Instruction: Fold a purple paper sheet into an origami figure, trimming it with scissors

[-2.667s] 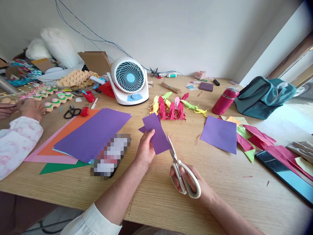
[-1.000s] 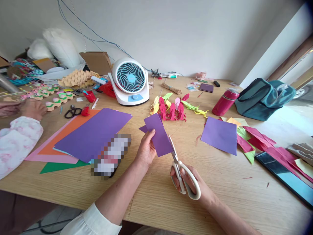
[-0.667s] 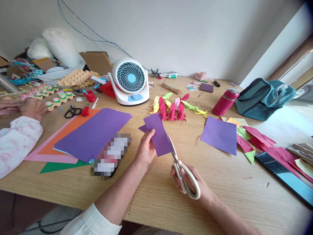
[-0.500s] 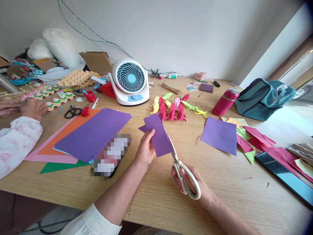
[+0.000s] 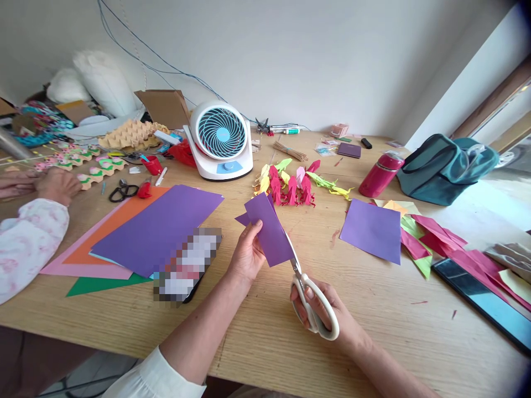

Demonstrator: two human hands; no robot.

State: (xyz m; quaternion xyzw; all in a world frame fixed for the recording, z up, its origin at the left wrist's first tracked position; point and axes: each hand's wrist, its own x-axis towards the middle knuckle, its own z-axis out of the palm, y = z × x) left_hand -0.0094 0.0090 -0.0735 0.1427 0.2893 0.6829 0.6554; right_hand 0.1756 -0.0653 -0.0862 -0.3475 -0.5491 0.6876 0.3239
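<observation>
Between the thumb and fingers of my left hand (image 5: pixel 249 251) is a folded piece of purple paper (image 5: pixel 271 235), raised above the table. My right hand (image 5: pixel 327 307) grips white-handled scissors (image 5: pixel 317 315), thumb and fingers through the loops. The scissor blades lie along the paper's right edge; whether they are cutting into it I cannot tell. A square purple sheet (image 5: pixel 371 229) rests flat to the right. Larger purple paper (image 5: pixel 161 229) lies at the left on top of orange, pink and green sheets.
A white fan (image 5: pixel 222 138) stands behind folded paper figures (image 5: pixel 290 185). To the right are a red bottle (image 5: pixel 380 174), a teal bag (image 5: pixel 440 168) and a tablet-like device (image 5: pixel 485 304). Black scissors (image 5: pixel 123 190) lie left, near another person's hand (image 5: pixel 58 185).
The scissor blades look closer together than before, and the handles have drawn in slightly. My left hand keeps the paper in nearly the same place.
</observation>
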